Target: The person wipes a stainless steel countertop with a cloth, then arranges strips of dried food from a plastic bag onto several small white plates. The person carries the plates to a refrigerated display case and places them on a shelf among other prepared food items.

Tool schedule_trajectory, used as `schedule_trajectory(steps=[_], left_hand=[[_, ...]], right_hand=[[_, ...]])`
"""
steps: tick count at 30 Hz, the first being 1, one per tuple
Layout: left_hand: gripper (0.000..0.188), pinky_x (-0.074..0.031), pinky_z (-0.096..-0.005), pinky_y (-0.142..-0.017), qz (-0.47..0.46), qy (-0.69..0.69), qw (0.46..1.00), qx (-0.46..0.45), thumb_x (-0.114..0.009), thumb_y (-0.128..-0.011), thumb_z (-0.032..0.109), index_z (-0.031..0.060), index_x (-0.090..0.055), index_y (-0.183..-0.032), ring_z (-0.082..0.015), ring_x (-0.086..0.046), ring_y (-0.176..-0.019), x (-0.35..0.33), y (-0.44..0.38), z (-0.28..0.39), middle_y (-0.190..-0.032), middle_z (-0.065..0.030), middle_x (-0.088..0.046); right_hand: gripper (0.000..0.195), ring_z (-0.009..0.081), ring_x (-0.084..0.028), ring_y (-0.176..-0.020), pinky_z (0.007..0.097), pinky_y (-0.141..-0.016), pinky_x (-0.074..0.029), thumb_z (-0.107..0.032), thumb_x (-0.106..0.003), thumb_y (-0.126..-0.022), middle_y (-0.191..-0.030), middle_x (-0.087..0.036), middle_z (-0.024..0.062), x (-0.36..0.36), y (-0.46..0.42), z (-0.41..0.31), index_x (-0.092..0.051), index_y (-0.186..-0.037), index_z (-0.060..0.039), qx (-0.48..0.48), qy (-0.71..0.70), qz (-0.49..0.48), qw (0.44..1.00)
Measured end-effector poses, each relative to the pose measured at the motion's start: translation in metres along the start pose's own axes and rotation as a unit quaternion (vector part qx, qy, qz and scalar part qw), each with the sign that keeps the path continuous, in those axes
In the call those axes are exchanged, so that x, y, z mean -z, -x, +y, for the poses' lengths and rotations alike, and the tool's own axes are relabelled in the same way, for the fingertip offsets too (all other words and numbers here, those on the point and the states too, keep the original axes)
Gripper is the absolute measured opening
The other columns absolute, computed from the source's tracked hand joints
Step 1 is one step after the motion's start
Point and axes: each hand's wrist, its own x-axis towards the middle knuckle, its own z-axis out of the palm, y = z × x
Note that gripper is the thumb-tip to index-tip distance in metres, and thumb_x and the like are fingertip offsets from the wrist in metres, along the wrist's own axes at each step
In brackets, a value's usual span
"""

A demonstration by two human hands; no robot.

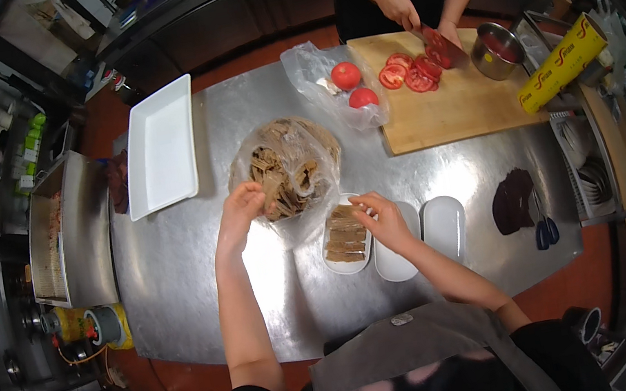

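My left hand (pixel 245 207) pinches a flat brown food strip (pixel 272 191) at the left rim of a clear plastic bag (pixel 314 145). Many similar brown pieces (pixel 286 203) lie loose in the open bag, which rests on the steel table. My right hand (pixel 386 223) reaches over a white oval dish (pixel 350 267), its thumb and fingertips closed on the end of the uppermost strip there. Below it, several brown strips (pixel 346 243) lie side by side in a row. Two more oval dishes, a middle one (pixel 396 265) and a right one (pixel 444 223), stand beside it.
Across the steel table (pixel 182 304), a co-worker's hand (pixel 398 6) holds a knife (pixel 450 51) over sliced tomatoes (pixel 417 75) on a wooden board (pixel 455 116). Around are a white tray (pixel 160 153), a metal pot (pixel 496 53), a yellow wrap roll (pixel 561 64), a dark cloth (pixel 513 202) and scissors (pixel 545 231).
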Motion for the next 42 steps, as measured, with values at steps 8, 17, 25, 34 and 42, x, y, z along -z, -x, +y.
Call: schedule_trajectory(steps=[8, 17, 25, 34, 42], left_hand=[[0.007, -0.045, -0.0233, -0.068, -0.227, -0.017, 0.969, 0.095, -0.061, -0.086, 0.006, 0.0026, -0.06, -0.093, -0.0067, -0.054, -0.073, -0.081, 0.027, -0.04, -0.079, 0.0019, -0.059], [0.012, -0.049, -0.0351, -0.065, 0.048, -0.377, 0.923, -0.057, -0.067, -0.078, 0.007, 0.003, -0.061, -0.088, -0.027, -0.062, -0.072, -0.117, 0.037, -0.095, -0.083, -0.0114, -0.062], [0.016, -0.048, -0.0389, -0.071, 0.136, -0.435, 0.875, -0.161, -0.066, -0.076, 0.002, 0.0035, -0.062, -0.092, -0.0294, -0.059, -0.084, -0.118, 0.051, -0.097, -0.092, -0.0099, -0.059], [0.033, -0.047, -0.0368, -0.085, 0.044, -0.448, 0.85, -0.273, -0.064, -0.074, -0.003, -0.0002, -0.063, -0.106, -0.0293, -0.055, -0.099, -0.125, 0.039, -0.108, -0.108, -0.0117, -0.06], [0.027, -0.048, -0.0365, -0.084, 0.085, -0.372, 0.884, -0.271, -0.061, -0.078, -0.005, -0.0002, -0.063, -0.105, -0.0303, -0.056, -0.098, -0.115, 0.048, -0.1, -0.105, -0.0119, -0.061]], right_hand=[[0.034, 0.0104, -0.062, -0.081, 0.0232, -0.07, -0.051, -0.009, -0.064, -0.086, -0.096, -0.066, 0.0069, 0.014, 0.014, 0.003, -0.058, -0.119, -0.0039, -0.166, -0.358, -0.224, 0.891], [0.012, 0.021, -0.065, -0.061, 0.0318, -0.058, -0.052, -0.009, -0.069, -0.075, -0.068, -0.066, 0.0108, -0.035, 0.032, 0.05, -0.066, -0.085, -0.0036, -0.133, -0.014, 0.029, 0.991], [0.017, 0.0285, -0.065, -0.066, 0.0398, -0.06, -0.051, -0.016, -0.071, -0.071, -0.071, -0.066, 0.0115, -0.033, 0.035, 0.031, -0.062, -0.082, -0.0058, -0.068, 0.172, 0.052, 0.981], [0.026, 0.0237, -0.062, -0.077, 0.0358, -0.065, -0.05, -0.015, -0.071, -0.072, -0.086, -0.061, 0.005, -0.02, 0.035, 0.022, -0.066, -0.097, -0.0089, 0.029, 0.224, 0.1, 0.969], [0.022, 0.0229, -0.061, -0.079, 0.0344, -0.066, -0.05, -0.014, -0.07, -0.073, -0.086, -0.06, 0.0041, -0.014, 0.03, 0.025, -0.068, -0.095, -0.0098, 0.045, 0.197, 0.099, 0.974]])
